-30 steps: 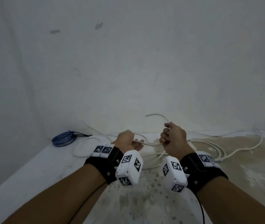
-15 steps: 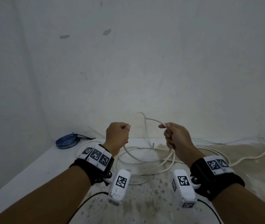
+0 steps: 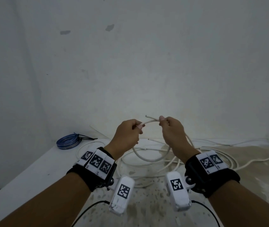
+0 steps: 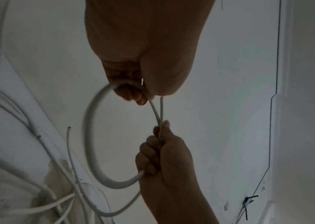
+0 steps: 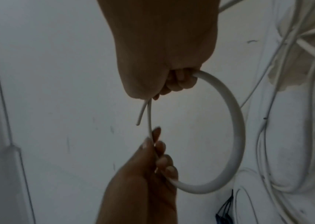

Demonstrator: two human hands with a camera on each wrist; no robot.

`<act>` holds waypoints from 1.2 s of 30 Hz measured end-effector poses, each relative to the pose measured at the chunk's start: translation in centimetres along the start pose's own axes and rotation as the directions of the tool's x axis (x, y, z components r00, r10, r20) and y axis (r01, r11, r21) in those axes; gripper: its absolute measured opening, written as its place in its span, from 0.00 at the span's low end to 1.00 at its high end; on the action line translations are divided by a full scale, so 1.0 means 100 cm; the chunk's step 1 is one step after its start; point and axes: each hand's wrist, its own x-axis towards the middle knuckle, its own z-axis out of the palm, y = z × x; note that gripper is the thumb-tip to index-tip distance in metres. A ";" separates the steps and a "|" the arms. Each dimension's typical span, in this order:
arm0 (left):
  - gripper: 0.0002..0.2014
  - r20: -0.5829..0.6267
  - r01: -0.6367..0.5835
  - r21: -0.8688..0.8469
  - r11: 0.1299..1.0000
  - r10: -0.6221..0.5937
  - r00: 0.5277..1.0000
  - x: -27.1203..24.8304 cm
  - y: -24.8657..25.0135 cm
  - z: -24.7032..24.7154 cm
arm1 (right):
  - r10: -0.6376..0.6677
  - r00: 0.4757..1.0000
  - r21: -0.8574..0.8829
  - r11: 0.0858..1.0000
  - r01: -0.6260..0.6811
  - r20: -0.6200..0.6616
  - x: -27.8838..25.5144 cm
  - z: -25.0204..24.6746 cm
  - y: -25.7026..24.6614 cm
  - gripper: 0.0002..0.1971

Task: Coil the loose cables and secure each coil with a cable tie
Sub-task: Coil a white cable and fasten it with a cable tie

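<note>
Both hands are raised above the table, each gripping the same white cable [image 3: 150, 122]. My left hand [image 3: 137, 128] pinches it on the left and my right hand [image 3: 162, 122] on the right, with the cable's free end [image 3: 146, 116] sticking out between them. One round loop [image 3: 151, 158] hangs below the hands. In the left wrist view the loop [image 4: 93, 136] runs from my left hand [image 4: 139, 94] to my right hand [image 4: 160, 145]. In the right wrist view the loop [image 5: 237, 128] joins my right hand [image 5: 164, 89] to my left hand [image 5: 158, 151].
The rest of the white cable lies in loose tangled curves on the stained table [image 3: 32, 174], spreading to the right [image 3: 229, 161]. A blue coil [image 3: 68, 141] bound with black ties [image 3: 86, 137] lies at the back left by the wall.
Both hands have lifted from the table with the white cable. They first spread apart, then came closer together, and a single round loop now hangs between them.
</note>
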 end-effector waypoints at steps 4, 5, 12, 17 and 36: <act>0.10 -0.021 0.038 -0.066 0.997 -0.039 0.999 -0.003 -0.010 0.001 | 0.075 0.997 0.105 0.992 -0.076 0.013 0.004 0.001 0.012 0.15; 0.10 -0.031 0.027 -0.049 0.998 -0.029 0.999 -0.003 -0.010 0.004 | 0.057 0.998 0.094 0.994 -0.060 0.037 0.001 0.005 0.012 0.14; 0.10 0.000 -0.041 -0.024 0.999 0.041 0.999 -0.001 0.006 0.011 | -0.084 0.987 -0.007 0.996 0.086 0.140 -0.009 0.013 -0.002 0.17; 0.12 0.020 0.097 -0.260 0.961 -0.095 0.995 -0.003 0.012 0.009 | -0.076 0.977 0.002 0.997 0.077 0.202 -0.014 0.012 -0.003 0.16; 0.09 -0.011 0.122 -0.313 0.942 -0.132 0.991 -0.004 0.016 0.008 | 0.053 0.965 0.385 0.910 -0.153 0.257 -0.019 0.001 -0.015 0.16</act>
